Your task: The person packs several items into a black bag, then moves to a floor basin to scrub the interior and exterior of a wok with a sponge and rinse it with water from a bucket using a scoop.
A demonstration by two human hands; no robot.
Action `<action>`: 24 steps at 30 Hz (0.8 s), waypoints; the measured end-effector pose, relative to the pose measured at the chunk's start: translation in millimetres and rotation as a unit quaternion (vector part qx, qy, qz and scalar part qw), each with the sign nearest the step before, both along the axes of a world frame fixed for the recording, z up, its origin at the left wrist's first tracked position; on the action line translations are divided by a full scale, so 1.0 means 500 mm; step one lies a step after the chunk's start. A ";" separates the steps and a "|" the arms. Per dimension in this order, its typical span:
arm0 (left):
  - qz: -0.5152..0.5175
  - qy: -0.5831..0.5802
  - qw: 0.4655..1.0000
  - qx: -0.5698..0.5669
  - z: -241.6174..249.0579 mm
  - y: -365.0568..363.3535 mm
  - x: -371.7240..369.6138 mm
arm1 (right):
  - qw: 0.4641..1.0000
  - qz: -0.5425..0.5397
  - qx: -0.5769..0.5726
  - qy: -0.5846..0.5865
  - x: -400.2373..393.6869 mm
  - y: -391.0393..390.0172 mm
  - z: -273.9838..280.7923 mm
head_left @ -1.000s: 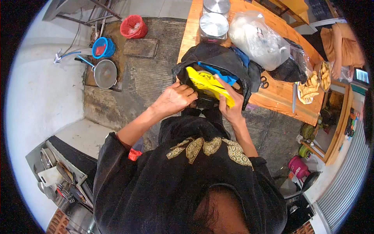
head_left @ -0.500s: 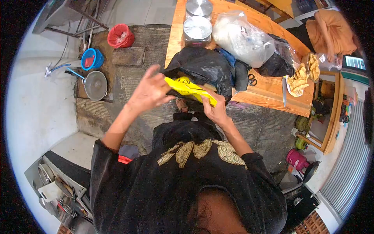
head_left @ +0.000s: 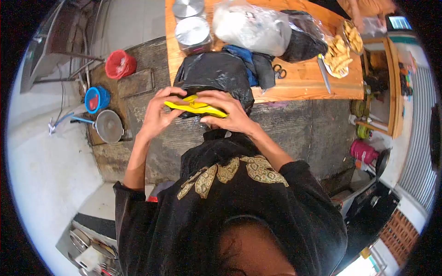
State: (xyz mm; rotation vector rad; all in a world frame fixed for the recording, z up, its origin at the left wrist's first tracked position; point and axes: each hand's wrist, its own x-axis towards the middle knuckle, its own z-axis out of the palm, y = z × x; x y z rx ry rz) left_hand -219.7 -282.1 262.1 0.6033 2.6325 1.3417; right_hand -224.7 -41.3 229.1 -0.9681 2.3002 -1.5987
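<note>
Both hands at the near edge of the wooden table. Yellow plastic held up between them, just off that edge, in front of the black bag.

My left hand: thumb and bent fingers narrow on the left end of the yellow plastic. My right hand: fingers laid over its right end, thumb below, gripping.

Surface: bare planks, warm brown. Black bag bulky at the near edge, blue cloth beside it. Behind, a stuffed clear bag and two containers with round metal lids. To the right, black-handled scissors, then a knife beside a plate of golden pieces. Another person at the far right corner, partly in view.

Room: grey, ridged floor, worn and stained. Off left, a red bin, a blue basket and a round metal pan near the white wall. Off right, a wooden-framed cabinet, a pink gas cylinder and corrugated sheeting.
</note>
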 end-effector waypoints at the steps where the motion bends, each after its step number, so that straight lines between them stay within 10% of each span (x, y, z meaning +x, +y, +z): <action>1: 0.001 -0.046 0.999 0.009 -0.004 -0.007 -0.001 | 1.000 -0.005 0.000 0.005 0.001 0.000 -0.003; 9: 0.075 -0.235 0.961 0.121 -0.042 -0.047 -0.013 | 0.978 0.038 -0.072 -0.194 -0.010 0.027 -0.036; 20: 0.269 -0.302 0.887 0.222 -0.095 -0.040 0.000 | 0.819 -0.232 -0.371 -0.370 0.037 -0.022 -0.072; 23: 0.283 -0.321 0.853 0.300 -0.073 0.012 -0.007 | 0.784 -0.270 -0.387 -0.404 0.037 -0.037 -0.089; 24: 0.282 -0.327 0.838 0.336 -0.094 0.009 -0.010 | 0.851 -0.302 -0.251 -0.348 0.038 -0.020 -0.066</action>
